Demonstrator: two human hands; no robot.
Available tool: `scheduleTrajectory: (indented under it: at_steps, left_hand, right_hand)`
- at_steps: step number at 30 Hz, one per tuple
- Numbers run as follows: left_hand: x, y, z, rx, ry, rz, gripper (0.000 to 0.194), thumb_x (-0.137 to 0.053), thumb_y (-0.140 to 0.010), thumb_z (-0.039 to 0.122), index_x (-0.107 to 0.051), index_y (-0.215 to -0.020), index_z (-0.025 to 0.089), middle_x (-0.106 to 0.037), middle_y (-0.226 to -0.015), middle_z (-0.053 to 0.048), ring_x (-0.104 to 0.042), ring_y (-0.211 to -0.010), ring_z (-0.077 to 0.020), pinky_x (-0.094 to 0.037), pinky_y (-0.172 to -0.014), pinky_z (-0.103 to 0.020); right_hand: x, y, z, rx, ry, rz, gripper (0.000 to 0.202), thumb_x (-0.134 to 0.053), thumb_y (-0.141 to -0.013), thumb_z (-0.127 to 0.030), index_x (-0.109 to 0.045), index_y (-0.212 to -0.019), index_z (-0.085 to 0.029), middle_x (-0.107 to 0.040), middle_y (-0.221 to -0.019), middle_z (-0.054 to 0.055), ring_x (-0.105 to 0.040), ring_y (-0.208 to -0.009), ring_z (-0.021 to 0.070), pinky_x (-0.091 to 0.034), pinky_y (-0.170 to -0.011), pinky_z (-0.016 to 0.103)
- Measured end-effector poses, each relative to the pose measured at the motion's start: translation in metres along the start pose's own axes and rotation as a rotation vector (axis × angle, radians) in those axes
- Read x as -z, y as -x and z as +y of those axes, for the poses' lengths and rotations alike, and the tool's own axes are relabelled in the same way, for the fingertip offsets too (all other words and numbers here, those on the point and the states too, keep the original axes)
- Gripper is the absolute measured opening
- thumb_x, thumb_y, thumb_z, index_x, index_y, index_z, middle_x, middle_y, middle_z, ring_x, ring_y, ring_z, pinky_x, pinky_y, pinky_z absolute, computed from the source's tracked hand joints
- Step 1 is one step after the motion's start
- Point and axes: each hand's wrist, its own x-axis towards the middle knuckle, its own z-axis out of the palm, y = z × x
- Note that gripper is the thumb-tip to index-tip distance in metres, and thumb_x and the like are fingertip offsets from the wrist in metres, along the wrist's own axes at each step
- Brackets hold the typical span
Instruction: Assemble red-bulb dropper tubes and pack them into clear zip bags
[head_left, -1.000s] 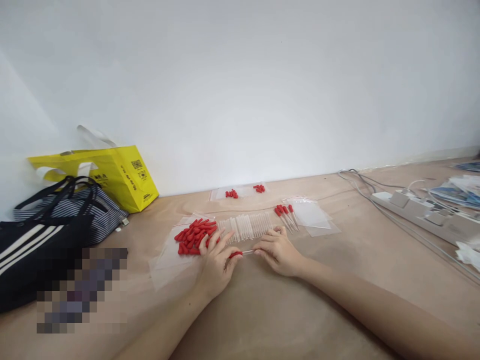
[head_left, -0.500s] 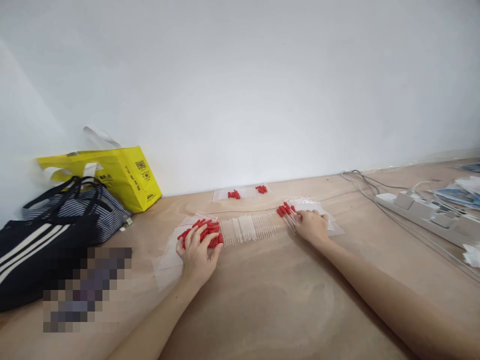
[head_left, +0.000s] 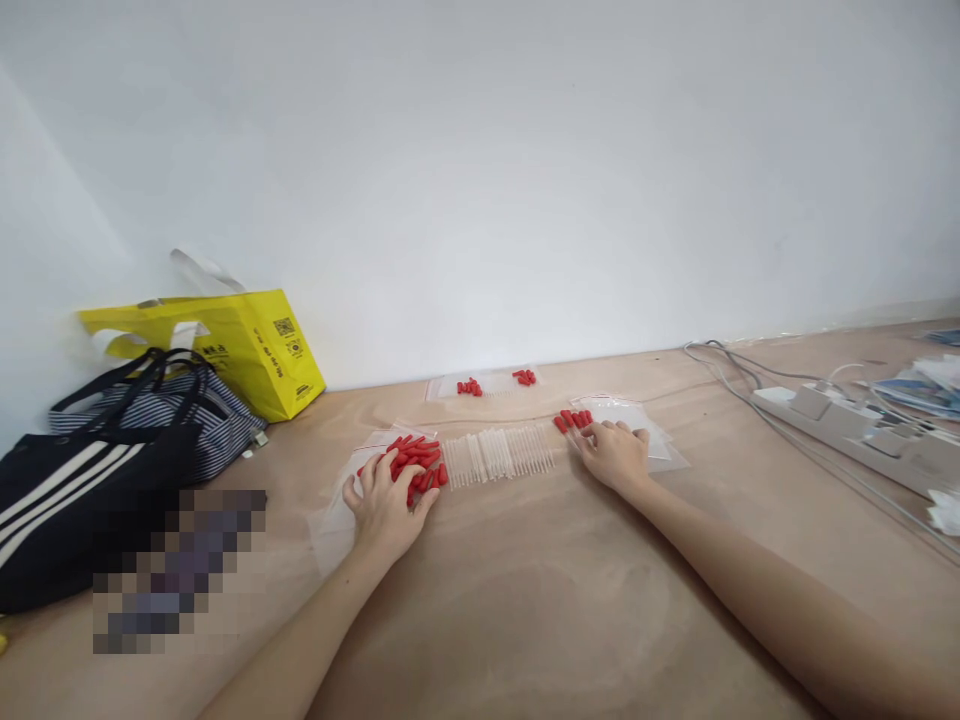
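My left hand [head_left: 390, 508] rests on a pile of small red caps [head_left: 416, 453], its fingers spread and curved, touching several of them. Beneath the pile lies a clear plastic zip bag [head_left: 330, 525]. Just right of it, thin pale sticks [head_left: 484, 455] lie side by side in a row. At the row's far end my right hand [head_left: 616, 455] has its bent fingers on several clear sticks with red caps [head_left: 574, 420]. The fingers partly hide these sticks. Beside and behind that hand is another clear zip bag [head_left: 645, 425].
Near the wall lies a clear bag [head_left: 491, 384] with two red-capped groups. A yellow bag [head_left: 270, 350], a striped bag [head_left: 225, 425] and a black bag [head_left: 97, 500] stand at left. At right are a white power strip [head_left: 870, 425] and grey cables [head_left: 720, 365].
The red-capped sticks under my right hand have come into a more even row, and that hand has shifted slightly left. My left hand's fingers have moved a little over the pile of red caps.
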Motion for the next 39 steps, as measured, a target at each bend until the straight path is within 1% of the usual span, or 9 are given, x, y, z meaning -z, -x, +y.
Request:
scheduleTrajectory:
  at_steps: [5, 11, 16, 19, 26, 32, 35, 37, 39]
  left_hand:
    - [-0.005, -0.004, -0.002, -0.063, -0.014, 0.012, 0.017, -0.055, -0.073, 0.035, -0.064, -0.077, 0.022, -0.046, -0.118, -0.014, -0.034, -0.113, -0.0348, -0.023, -0.085, -0.057]
    - [-0.001, -0.007, -0.005, -0.161, 0.0, -0.028, 0.011, -0.062, -0.069, 0.026, -0.067, -0.078, 0.023, -0.046, -0.121, -0.013, -0.036, -0.113, -0.0342, -0.027, -0.086, -0.053]
    - [0.005, -0.006, -0.001, -0.197, -0.099, 0.015, 0.009, -0.061, -0.068, 0.018, -0.065, -0.076, 0.02, -0.049, -0.119, -0.013, -0.039, -0.112, -0.0326, -0.023, -0.09, -0.055]
    - [0.006, -0.006, 0.0, -0.218, -0.123, 0.033, 0.006, -0.059, -0.069, 0.017, -0.064, -0.072, 0.019, -0.05, -0.119, -0.014, -0.038, -0.113, -0.0332, -0.021, -0.091, -0.056]
    - [0.004, -0.007, 0.001, -0.339, -0.1, 0.062, 0.023, -0.046, -0.076, 0.011, -0.061, -0.061, 0.018, -0.05, -0.121, -0.012, -0.039, -0.115, -0.0303, -0.019, -0.094, -0.054]
    - [0.006, -0.007, 0.002, -0.302, -0.094, 0.146, 0.023, -0.044, -0.079, 0.015, -0.063, -0.068, 0.018, -0.053, -0.117, -0.012, -0.042, -0.112, -0.03, -0.021, -0.093, -0.054]
    - [0.012, -0.006, 0.006, -0.265, -0.018, 0.212, 0.022, -0.046, -0.08, 0.019, -0.064, -0.069, 0.019, -0.056, -0.113, -0.011, -0.043, -0.11, -0.0303, -0.022, -0.092, -0.055]
    - [0.016, -0.003, 0.011, -0.283, 0.089, 0.221, 0.019, -0.048, -0.079, 0.022, -0.065, -0.071, 0.021, -0.056, -0.112, -0.009, -0.042, -0.111, -0.0293, -0.025, -0.091, -0.052]
    - [0.018, 0.001, 0.017, -0.333, 0.221, 0.159, 0.016, -0.05, -0.079, 0.023, -0.066, -0.074, 0.023, -0.056, -0.112, -0.007, -0.039, -0.112, -0.0277, -0.029, -0.09, -0.048]
  right_hand:
    - [-0.004, -0.002, -0.01, 0.012, 0.005, -0.016, 0.031, -0.037, -0.081, -0.039, -0.062, -0.083, -0.02, -0.062, -0.089, 0.009, -0.05, -0.09, 0.0239, -0.022, -0.074, 0.038]
    - [-0.003, -0.005, -0.022, 0.023, -0.024, -0.039, 0.029, -0.041, -0.078, -0.037, -0.063, -0.08, -0.019, -0.061, -0.089, 0.008, -0.049, -0.091, 0.0239, -0.022, -0.076, 0.039]
    - [-0.003, -0.009, -0.041, 0.027, -0.018, -0.063, 0.028, -0.042, -0.077, -0.036, -0.064, -0.077, -0.017, -0.061, -0.085, 0.01, -0.049, -0.091, 0.0253, -0.024, -0.076, 0.04]
    - [-0.004, -0.014, -0.05, -0.005, 0.008, -0.119, 0.027, -0.043, -0.075, -0.032, -0.064, -0.075, -0.015, -0.062, -0.082, 0.011, -0.051, -0.089, 0.0257, -0.025, -0.077, 0.04]
    - [-0.006, -0.021, -0.053, -0.039, 0.025, -0.147, 0.026, -0.045, -0.073, -0.03, -0.064, -0.079, -0.012, -0.062, -0.085, 0.014, -0.052, -0.09, 0.0275, -0.026, -0.078, 0.041]
    - [-0.003, -0.018, -0.054, -0.032, 0.002, -0.108, 0.026, -0.043, -0.076, -0.029, -0.064, -0.077, -0.014, -0.062, -0.084, 0.012, -0.052, -0.089, 0.026, -0.026, -0.078, 0.04]
    - [0.0, -0.007, -0.05, 0.095, -0.087, -0.013, 0.026, -0.041, -0.079, -0.031, -0.062, -0.075, -0.017, -0.062, -0.083, 0.009, -0.05, -0.089, 0.0231, -0.028, -0.078, 0.036]
    - [0.001, 0.005, -0.044, 0.29, -0.186, 0.048, 0.024, -0.042, -0.08, -0.032, -0.059, -0.073, -0.017, -0.061, -0.08, 0.007, -0.049, -0.085, 0.0203, -0.029, -0.077, 0.033]
    - [0.003, 0.02, -0.037, 0.494, -0.263, 0.05, 0.021, -0.044, -0.08, -0.031, -0.057, -0.073, -0.018, -0.061, -0.078, 0.004, -0.049, -0.081, 0.018, -0.028, -0.076, 0.032]
